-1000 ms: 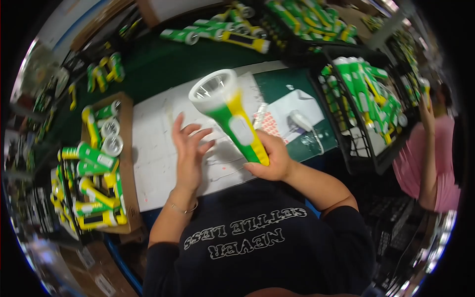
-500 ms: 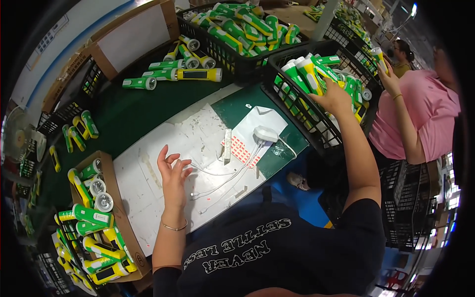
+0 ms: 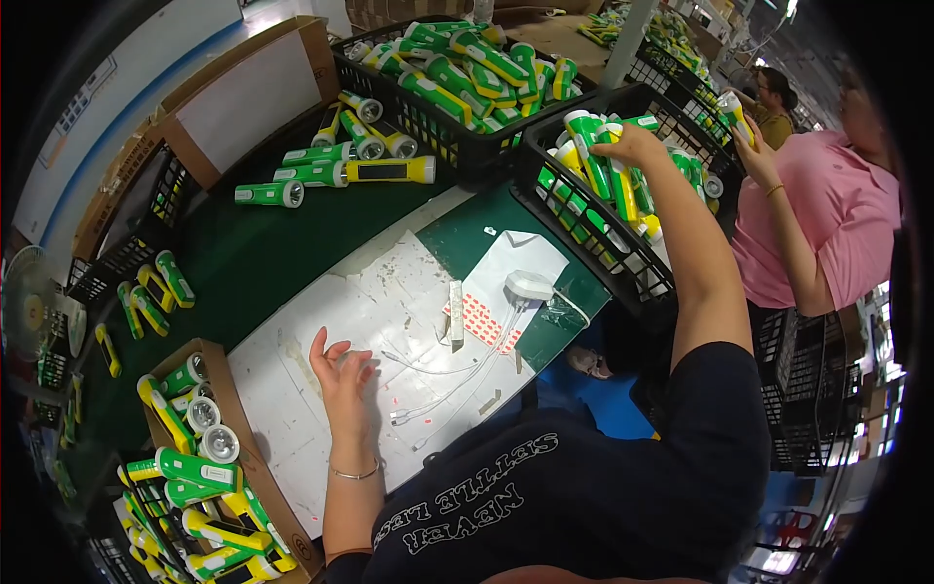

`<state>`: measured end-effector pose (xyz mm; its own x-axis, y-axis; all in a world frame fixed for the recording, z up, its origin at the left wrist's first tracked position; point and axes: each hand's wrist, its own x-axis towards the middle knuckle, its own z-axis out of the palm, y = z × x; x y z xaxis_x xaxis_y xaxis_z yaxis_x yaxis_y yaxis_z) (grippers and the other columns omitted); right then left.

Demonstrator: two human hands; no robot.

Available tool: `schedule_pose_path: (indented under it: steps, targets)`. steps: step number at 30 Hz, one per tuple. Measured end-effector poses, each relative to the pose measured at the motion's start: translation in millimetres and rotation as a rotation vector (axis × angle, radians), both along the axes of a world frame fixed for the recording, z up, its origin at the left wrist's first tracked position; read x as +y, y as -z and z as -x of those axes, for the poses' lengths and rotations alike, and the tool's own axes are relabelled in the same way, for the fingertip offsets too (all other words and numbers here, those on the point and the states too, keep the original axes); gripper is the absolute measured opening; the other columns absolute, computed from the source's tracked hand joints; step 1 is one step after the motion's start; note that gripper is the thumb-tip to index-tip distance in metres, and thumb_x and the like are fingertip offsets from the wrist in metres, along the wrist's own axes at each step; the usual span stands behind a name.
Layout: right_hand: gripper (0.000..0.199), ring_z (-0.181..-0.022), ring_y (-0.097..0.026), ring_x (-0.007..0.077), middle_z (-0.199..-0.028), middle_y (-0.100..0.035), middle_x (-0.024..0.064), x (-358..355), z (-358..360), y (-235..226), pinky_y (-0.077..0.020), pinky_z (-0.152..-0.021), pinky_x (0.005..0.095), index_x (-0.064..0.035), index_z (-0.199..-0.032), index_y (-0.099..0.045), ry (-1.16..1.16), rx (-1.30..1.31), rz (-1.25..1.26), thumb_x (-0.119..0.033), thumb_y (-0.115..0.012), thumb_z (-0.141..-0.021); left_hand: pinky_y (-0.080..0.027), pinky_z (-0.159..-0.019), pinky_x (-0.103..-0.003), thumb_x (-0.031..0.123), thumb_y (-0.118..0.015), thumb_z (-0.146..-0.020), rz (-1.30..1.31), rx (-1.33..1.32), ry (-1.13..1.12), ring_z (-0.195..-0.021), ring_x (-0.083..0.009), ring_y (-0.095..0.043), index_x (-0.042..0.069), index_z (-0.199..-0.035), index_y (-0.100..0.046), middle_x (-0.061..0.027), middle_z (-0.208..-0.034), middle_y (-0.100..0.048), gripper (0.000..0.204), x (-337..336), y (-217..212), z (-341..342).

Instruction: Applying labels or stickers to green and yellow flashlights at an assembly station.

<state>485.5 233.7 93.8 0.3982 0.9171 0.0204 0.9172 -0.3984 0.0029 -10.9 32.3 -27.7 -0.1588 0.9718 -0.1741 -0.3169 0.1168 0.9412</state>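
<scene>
Our right hand [image 3: 632,146] reaches to two o'clock into the black crate [image 3: 623,255], fingers curled over a green-and-yellow flashlight [image 3: 589,156] standing nearly upright, long axis vertical, head up. Our left hand [image 3: 341,375] lies flat at eight o'clock, fingers spread on the white sheet [image 3: 292,409] covering the counter [image 3: 253,263], well apart from it.
</scene>
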Motion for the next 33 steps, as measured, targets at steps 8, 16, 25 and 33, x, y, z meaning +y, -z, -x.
schedule_pose_path:
  steps: [8,16,25,33]
  targets:
    - [0.086,-0.093,-0.062,0.035,-0.101,-0.063,0.0231,-24.7,45.8,-2.5,-0.05,-0.077,0.0439,0.0006,-0.123,-0.046,-0.073,-0.159,-0.124,-0.069,-0.052,-0.073,-0.044,-0.081,-0.029,0.015,-0.051,-0.087,-0.005,0.029,0.023,-0.093,-0.0161,-0.053,0.012,-0.137,-0.025,-0.008,-0.113,-0.04,0.056,0.2,-3.4,6.5]
    - [0.045,-0.09,-0.062,0.0308,-0.099,-0.065,0.012,5.1,205.2,8.0,-0.0495,-0.075,0.0402,-0.0105,-0.109,-0.059,-0.653,0.136,-0.349,-0.041,-0.061,-0.077,-0.044,-0.081,-0.029,0.016,-0.052,-0.087,-0.002,0.031,0.045,-0.092,-0.016,-0.054,0.01,-0.137,-0.022,-0.0091,-0.114,-0.038,0.059,0.2,2.1,5.7]
    - [0.054,-0.094,-0.061,0.0297,-0.102,-0.064,0.013,58.9,258.0,81.7,-0.0495,-0.079,0.0377,-0.0096,-0.116,-0.055,-0.656,0.118,0.013,-0.031,-0.069,-0.068,-0.049,-0.077,-0.031,0.023,-0.048,-0.092,0.034,-0.426,0.173,-0.086,-0.0183,-0.058,0.003,-0.128,-0.039,-0.0074,-0.1,-0.055,0.042,0.6,4.8,14.8]
    - [0.054,-0.102,-0.059,0.0259,-0.121,-0.058,0.0028,-68.1,293.9,33.2,-0.0487,-0.083,0.0333,-0.0168,-0.114,-0.058,-1.454,0.773,0.167,-0.008,-0.074,-0.063,-0.046,-0.085,-0.058,0.067,-0.025,-0.087,0.301,-1.181,0.66,-0.11,-0.0425,-0.051,-0.001,-0.137,-0.03,-0.0285,-0.128,-0.044,0.084,10.2,13.1,24.1]
